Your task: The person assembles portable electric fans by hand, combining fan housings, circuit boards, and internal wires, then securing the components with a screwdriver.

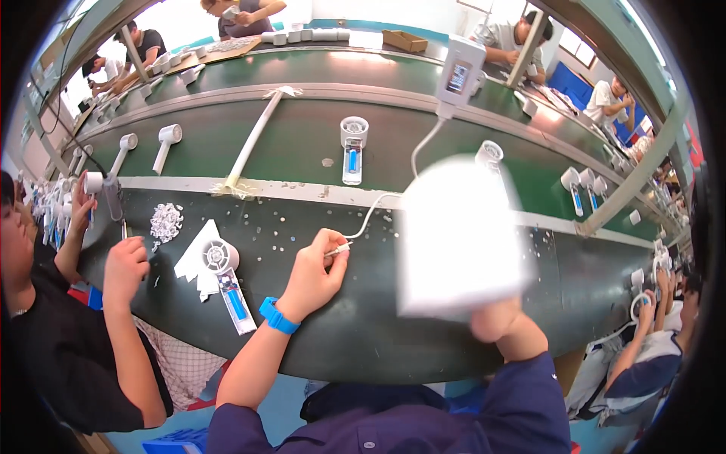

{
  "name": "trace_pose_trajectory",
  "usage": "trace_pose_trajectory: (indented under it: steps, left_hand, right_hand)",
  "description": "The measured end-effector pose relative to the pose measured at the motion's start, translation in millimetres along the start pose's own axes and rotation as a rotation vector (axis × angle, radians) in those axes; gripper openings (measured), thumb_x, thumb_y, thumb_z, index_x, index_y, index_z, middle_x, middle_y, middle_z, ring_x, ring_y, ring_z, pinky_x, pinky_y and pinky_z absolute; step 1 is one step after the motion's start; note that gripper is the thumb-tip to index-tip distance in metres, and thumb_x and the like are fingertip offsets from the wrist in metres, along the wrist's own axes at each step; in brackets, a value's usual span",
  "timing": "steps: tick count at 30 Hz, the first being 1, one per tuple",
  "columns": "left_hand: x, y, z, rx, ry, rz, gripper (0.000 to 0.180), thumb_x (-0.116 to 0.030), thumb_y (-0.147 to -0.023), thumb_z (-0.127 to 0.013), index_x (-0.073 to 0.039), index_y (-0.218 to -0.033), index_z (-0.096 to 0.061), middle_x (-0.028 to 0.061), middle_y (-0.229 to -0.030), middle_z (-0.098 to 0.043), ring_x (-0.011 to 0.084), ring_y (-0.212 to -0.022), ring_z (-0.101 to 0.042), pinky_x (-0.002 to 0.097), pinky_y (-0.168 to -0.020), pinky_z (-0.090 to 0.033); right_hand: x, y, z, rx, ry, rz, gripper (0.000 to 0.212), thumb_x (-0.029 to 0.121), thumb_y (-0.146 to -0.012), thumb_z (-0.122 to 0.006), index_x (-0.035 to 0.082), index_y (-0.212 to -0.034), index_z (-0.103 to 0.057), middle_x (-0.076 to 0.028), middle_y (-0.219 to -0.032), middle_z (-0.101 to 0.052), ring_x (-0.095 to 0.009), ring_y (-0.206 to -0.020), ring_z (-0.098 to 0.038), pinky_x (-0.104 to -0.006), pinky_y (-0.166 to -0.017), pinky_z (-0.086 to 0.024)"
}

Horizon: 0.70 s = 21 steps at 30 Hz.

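Note:
My left hand (311, 276), with a blue band at the wrist, pinches the white plug (340, 248) of a cable. That white cable (368, 216) curves away and passes behind a large white object. My right hand (497, 321) grips this white object (463, 238) from below, close to the camera; it is smeared by motion, with a rounded top and a straight lower edge, and its kind cannot be made out. Left of my left hand, a handheld fan (229, 284) lies on white paper (195, 250), its handle open over a blue battery.
A white tester with a small screen (457, 72) hangs above the belt (295, 151). Opened fans (353, 151) lie along it. A pile of small white parts (165, 223) sits on the dark table (363, 325). Co-workers sit to the left, to the right and across.

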State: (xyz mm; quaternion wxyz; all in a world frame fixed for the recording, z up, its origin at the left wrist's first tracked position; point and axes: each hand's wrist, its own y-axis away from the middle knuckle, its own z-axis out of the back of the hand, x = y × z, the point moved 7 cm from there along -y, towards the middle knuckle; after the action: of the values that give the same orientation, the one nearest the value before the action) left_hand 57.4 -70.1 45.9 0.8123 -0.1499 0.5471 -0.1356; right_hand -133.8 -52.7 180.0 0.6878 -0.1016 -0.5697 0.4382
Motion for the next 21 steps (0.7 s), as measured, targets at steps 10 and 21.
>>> trace_pose_trajectory:
  steps: [10, 21]
  left_hand:
    - [21.1, 6.2, -18.1, 0.186, 0.163, 0.256, 0.020, 0.002, -0.077, -0.058, -0.001, -0.096, -0.060, 0.0126, -0.092, -0.066, 0.0227, -0.088, -0.067, 0.0316, -0.078, -0.051]
    - [20.3, -0.9, -12.7, 0.018, -0.070, -0.018, 0.014, -0.004, -0.081, -0.057, -0.002, -0.093, -0.050, 0.0138, -0.066, -0.056, 0.0293, -0.058, -0.058, 0.0389, -0.054, -0.044]
  right_hand:
    - [-102.5, -6.9, -93.1, 0.342, -0.808, -0.558, 0.048, 0.044, -0.096, -0.042, -0.001, -0.111, -0.048, -0.011, -0.083, -0.056, -0.014, -0.062, -0.051, -0.0256, -0.055, -0.042]
    - [-172.4, -100.3, -168.5, 0.331, -1.064, -0.704, 0.050, 0.036, -0.098, -0.034, -0.001, -0.132, -0.040, -0.009, -0.080, -0.056, -0.013, -0.058, -0.049, -0.0274, -0.054, -0.041]
